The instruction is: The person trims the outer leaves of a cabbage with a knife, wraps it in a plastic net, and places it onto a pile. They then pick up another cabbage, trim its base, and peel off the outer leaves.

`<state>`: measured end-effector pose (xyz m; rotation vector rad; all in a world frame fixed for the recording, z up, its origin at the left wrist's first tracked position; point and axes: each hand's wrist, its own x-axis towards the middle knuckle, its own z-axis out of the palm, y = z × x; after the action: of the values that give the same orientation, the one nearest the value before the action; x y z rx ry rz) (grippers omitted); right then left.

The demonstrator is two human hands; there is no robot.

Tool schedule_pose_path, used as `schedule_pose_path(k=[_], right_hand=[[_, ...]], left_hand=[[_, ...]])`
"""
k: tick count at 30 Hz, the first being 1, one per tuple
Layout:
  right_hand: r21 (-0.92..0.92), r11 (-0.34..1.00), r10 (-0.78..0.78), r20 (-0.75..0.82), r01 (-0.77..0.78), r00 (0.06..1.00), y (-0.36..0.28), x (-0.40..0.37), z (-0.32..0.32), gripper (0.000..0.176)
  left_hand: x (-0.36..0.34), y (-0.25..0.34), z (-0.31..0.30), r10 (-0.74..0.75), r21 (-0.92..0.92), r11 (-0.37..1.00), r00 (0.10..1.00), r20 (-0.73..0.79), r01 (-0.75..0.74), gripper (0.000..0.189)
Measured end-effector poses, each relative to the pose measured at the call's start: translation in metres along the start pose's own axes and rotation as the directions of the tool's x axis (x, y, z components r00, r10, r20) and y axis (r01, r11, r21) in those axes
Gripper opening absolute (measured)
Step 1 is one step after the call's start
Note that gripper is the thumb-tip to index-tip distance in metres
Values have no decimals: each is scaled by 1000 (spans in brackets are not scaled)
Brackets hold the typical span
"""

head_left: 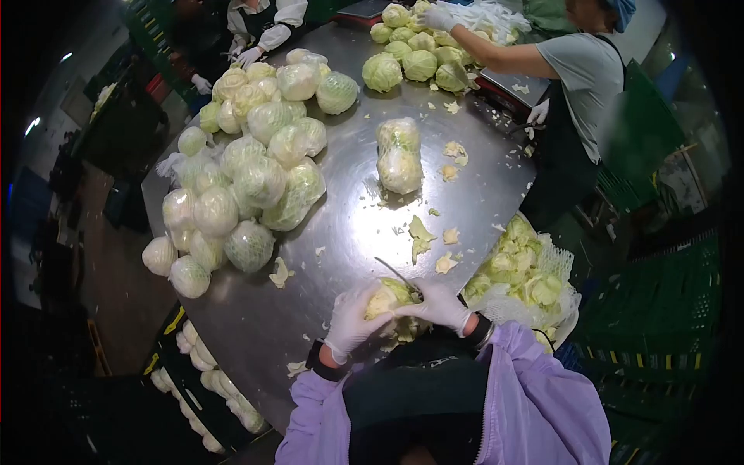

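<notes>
At the near edge of the metal table, both my white-gloved hands hold one trimmed cabbage [381,301]. My left hand [353,319] is curled around its left side. From the right, my right hand [439,305] grips it with the fingertips on its front. A thin, dark, curved knife-like blade [394,270] sticks out beside my right hand; its handle is hidden. Leaf scraps [403,332] lie just below my hands. Farther up the table, a wrapped pair of cabbages [400,155] stands apart, with loose leaf pieces [420,236] nearer me.
Netted and wrapped cabbages [260,182] are piled on the left. Unwrapped cabbages [418,62] lie at the back, by a co-worker [577,85] on the right. Another person's gloved hand [248,56] shows at back left. A container of leaves [570,322] and crates [651,318] stand right.
</notes>
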<state>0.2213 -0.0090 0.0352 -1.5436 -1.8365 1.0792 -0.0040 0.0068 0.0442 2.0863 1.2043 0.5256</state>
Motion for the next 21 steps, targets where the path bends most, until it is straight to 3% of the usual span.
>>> schedule_pose_path(k=[2, 7, 13, 15, 16, 18, 20, 21], right_hand=[[-103, 995, -3, -6, 2, 1000, -3, 5, 8, 53], [-123, 990, 71, 67, -62, 995, -4, 11, -8, 40], [109, 991, 71, 101, -82, 992, 16, 21, -22, 25], [289, 912, 215, 270, -292, 939, 13, 29, -32, 19], [291, 911, 215, 268, -292, 939, 16, 32, -34, 19], [323, 901, 177, 337, -290, 925, 28, 42, -34, 16], [326, 922, 104, 305, -207, 947, 43, 54, -41, 16], [401, 869, 168, 313, -291, 935, 53, 60, -49, 16]], left_hand=[[-5, 3, 2, -17, 11, 1000, 1000, -3, 17, 63], [-6, -1, -1, 3, -45, 999, 1000, -18, -4, 63], [-2, -1, -3, 42, -32, 999, 999, 28, -41, 60], [-1, -5, -6, 116, 36, 992, 990, 83, -119, 59], [0, -6, -9, 117, 37, 992, 989, 86, -120, 59], [4, -7, -16, 102, -78, 993, 985, 137, -92, 56], [6, -13, -24, 118, -127, 987, 980, 161, -98, 56], [6, -16, -29, 132, -179, 979, 975, 181, -99, 56]])
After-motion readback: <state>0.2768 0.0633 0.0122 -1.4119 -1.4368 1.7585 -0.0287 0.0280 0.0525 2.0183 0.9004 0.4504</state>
